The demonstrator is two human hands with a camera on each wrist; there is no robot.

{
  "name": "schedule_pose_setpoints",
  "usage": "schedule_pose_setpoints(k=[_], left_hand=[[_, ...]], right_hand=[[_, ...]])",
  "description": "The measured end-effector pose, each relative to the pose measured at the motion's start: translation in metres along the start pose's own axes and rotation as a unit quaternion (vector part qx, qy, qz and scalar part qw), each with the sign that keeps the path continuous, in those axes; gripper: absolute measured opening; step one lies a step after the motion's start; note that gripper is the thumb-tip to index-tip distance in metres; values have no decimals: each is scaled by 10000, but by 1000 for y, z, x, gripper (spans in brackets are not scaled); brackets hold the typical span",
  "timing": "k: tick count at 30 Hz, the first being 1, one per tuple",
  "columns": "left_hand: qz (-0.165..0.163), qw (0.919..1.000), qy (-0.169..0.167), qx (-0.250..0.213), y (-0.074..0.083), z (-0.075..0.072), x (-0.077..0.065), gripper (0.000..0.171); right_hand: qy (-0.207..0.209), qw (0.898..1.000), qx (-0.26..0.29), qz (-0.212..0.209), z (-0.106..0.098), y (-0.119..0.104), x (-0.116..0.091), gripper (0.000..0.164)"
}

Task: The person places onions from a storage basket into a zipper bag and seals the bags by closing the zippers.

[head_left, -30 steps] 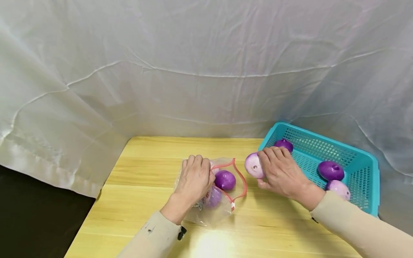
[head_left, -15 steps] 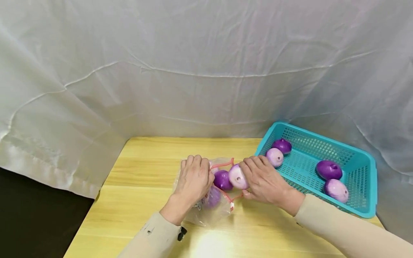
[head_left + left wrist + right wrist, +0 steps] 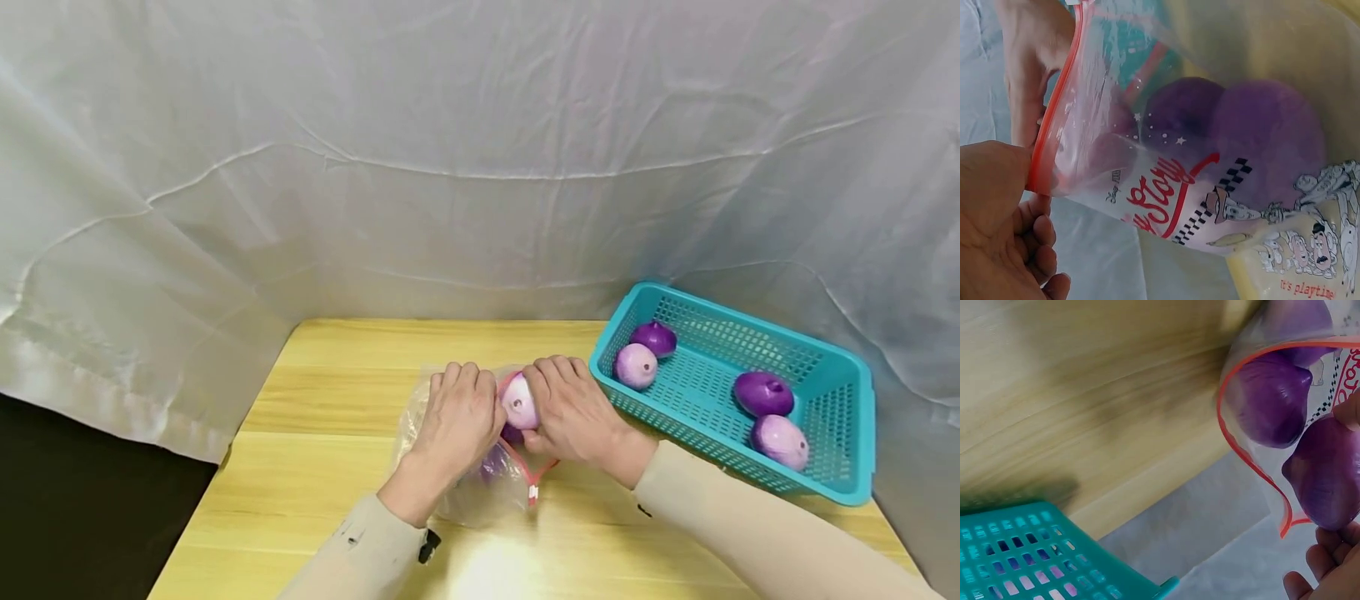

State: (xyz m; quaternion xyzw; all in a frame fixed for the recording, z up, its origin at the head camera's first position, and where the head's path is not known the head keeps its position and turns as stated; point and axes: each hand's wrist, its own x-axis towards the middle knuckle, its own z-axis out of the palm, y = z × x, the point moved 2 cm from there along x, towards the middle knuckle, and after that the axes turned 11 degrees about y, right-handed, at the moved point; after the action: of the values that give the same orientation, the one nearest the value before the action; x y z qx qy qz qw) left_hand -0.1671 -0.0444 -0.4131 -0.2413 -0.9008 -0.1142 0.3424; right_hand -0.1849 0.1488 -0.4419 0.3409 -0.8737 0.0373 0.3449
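Observation:
A clear zip bag [image 3: 480, 504] with a red rim and printed cartoon figures lies on the table. My left hand [image 3: 459, 417] pinches its rim, as the left wrist view shows from close by. Inside are purple onions [image 3: 1269, 140], seen through the plastic. With its fingers and thumb, my right hand [image 3: 573, 408] grips a purple-and-white onion [image 3: 520, 402] right at the bag's mouth. In the right wrist view this onion sits within the red rim [image 3: 1238, 447], beside a darker onion [image 3: 1272, 400] in the bag. The left fingertips are hidden in the head view.
A teal perforated basket [image 3: 750, 317] stands at the right with several onions [image 3: 763, 393] in it, close to my right forearm. The wooden table [image 3: 315, 500] ends at a grey cloth [image 3: 450, 225] behind and a dark area on the left.
My right hand has carried the onion leftward from beside the basket to the bag's mouth. The left hand has stayed on the bag's rim.

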Motion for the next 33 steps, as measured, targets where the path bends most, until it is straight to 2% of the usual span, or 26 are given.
schedule_pose_setpoints(k=[6, 11, 16, 19, 22, 24, 26, 28, 31, 33], left_hand=[[-190, 9993, -41, -309, 5, -4, 7, 19], [-367, 9978, 144, -524, 10, -10, 16, 17], [-659, 9946, 255, -761, 13, -17, 24, 14], [-885, 9912, 127, -973, 14, -19, 30, 12], [-1252, 9850, -5, -1186, 12, -23, 34, 11], [-1550, 9795, -53, -1283, 8, -26, 37, 8], [-1825, 9744, -34, -1311, 4, -29, 38, 8], [-2033, 9699, -13, -1338, 0, -31, 39, 8], [-2190, 9661, 30, -1368, -4, -34, 40, 9], [-2218, 9657, 57, -1352, -5, -37, 41, 10]], right_hand=[[198, 9989, 186, 374, -4, 3, 7, 79], [359, 9977, 308, 494, -11, 6, 12, 83], [483, 9923, 886, 718, -23, 6, 20, 81], [231, 9925, 1107, 467, -27, 6, 24, 68], [-133, 9950, 988, -32, -29, 7, 24, 55], [-152, 9956, 911, -153, -32, 11, 21, 49], [20, 9954, 931, 211, -35, 16, 16, 45], [79, 9900, 1071, 916, -39, 22, 9, 44], [-399, 9737, 1184, 1905, -39, 27, -4, 33], [-894, 9618, 1230, 2275, -38, 27, -9, 23]])
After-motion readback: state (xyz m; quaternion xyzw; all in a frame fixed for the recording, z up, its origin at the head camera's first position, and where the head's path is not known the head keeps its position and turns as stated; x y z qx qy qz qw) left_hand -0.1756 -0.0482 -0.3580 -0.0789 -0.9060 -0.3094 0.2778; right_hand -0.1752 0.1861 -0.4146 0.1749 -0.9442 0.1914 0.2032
